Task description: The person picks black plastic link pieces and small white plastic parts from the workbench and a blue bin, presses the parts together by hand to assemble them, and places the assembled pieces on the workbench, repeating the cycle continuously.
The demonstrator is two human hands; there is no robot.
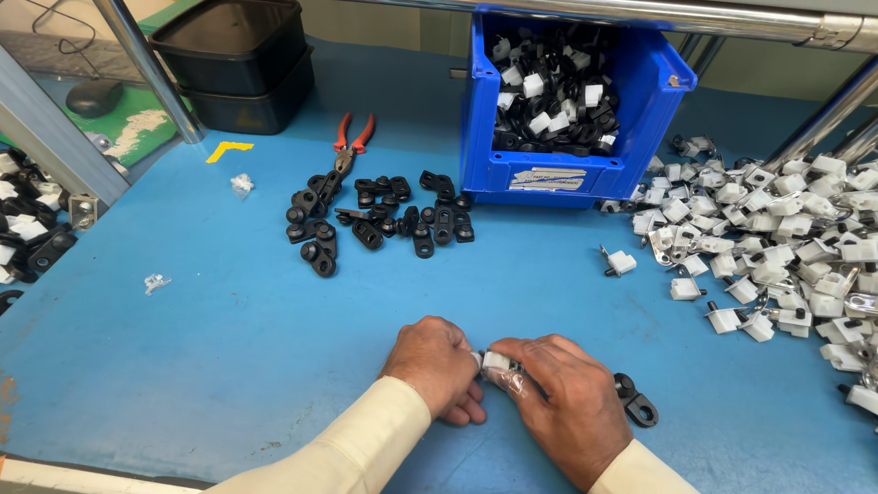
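Both hands meet low in the middle of the blue table (229,348). My left hand (437,366) and my right hand (565,407) pinch the same small white plastic block part (497,361) between their fingertips. A bit of metal or clear wrap shows under the part, too small to tell apart. A black plastic bracket (635,401) lies on the table, touching the right side of my right hand. Cream sleeves cover both forearms.
A blue bin (567,174) of mixed black and white parts stands at the back. A heap of white block parts (777,238) fills the right. Black brackets (375,220) and red-handled pliers (351,139) lie centre left. Stacked black trays (233,64) sit far left.
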